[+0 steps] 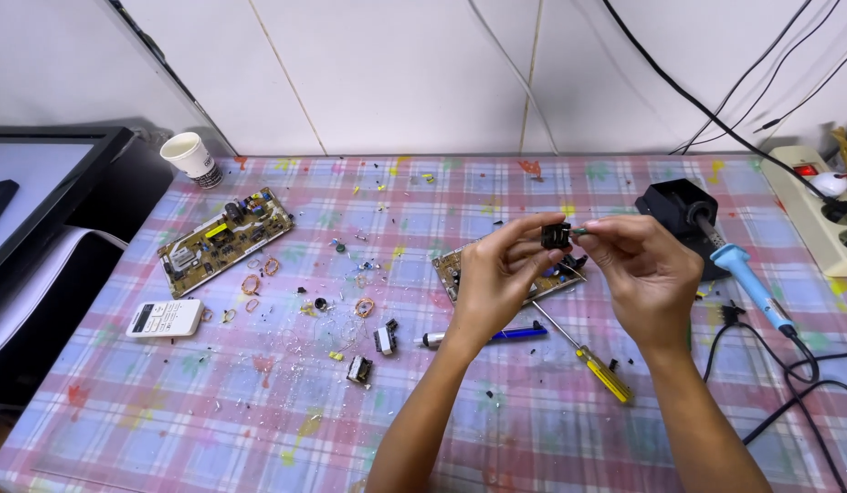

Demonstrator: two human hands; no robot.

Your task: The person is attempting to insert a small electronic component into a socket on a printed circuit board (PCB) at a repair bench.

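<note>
Plaid tablecloth point(259, 402) | left hand point(496, 278) raised, fingers pinching black component point(557, 236) | right hand point(647, 269) fingers apparently pinching its edge

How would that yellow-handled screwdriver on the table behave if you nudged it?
The screwdriver looks stiff, with a thin metal shaft. Its rounded handle would probably roll on the flat tablecloth. It seems light enough for one hand to lift easily.

White tiled wall point(396, 73) with black cables point(715, 100) behind a tabletop point(213, 411) under a pastel plaid cloth, evenly lit
</note>
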